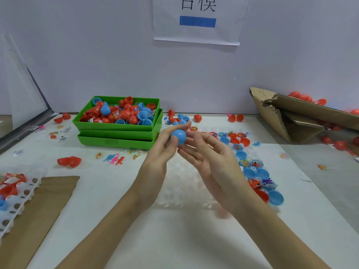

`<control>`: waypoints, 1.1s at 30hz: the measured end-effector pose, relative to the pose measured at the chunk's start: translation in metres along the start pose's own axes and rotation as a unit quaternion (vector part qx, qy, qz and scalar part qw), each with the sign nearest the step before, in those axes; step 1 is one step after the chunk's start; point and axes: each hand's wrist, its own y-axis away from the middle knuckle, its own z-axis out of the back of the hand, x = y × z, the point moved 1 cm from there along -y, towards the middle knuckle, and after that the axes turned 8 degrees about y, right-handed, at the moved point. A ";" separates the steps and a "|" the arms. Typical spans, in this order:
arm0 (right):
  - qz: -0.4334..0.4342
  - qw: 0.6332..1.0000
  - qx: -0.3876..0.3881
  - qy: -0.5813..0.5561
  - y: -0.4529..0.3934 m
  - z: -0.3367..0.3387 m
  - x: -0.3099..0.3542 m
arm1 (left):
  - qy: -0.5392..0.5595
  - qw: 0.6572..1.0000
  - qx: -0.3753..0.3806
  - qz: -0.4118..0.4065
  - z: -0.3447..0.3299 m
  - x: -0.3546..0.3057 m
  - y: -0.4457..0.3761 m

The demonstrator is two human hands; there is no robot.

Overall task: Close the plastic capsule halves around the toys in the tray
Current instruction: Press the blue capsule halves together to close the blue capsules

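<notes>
Head cam, single wide-angle view, looking forward and down.
Close over both hands at frame centre; white table (174, 239) fills the lower frame, wall (97, 65) behind, edges bowed by lens.

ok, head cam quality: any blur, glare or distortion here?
Head view: right hand slightly motion-blurred, blue capsule and left hand sharper; wide-angle bending at the edges, cardboard box skewed; soft even light, faint shadows, no harsh glare.
</notes>
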 end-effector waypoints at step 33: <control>0.046 0.993 0.077 0.073 0.006 0.003 0.018 | 0.008 0.992 -0.084 -0.095 0.019 -0.018 -0.003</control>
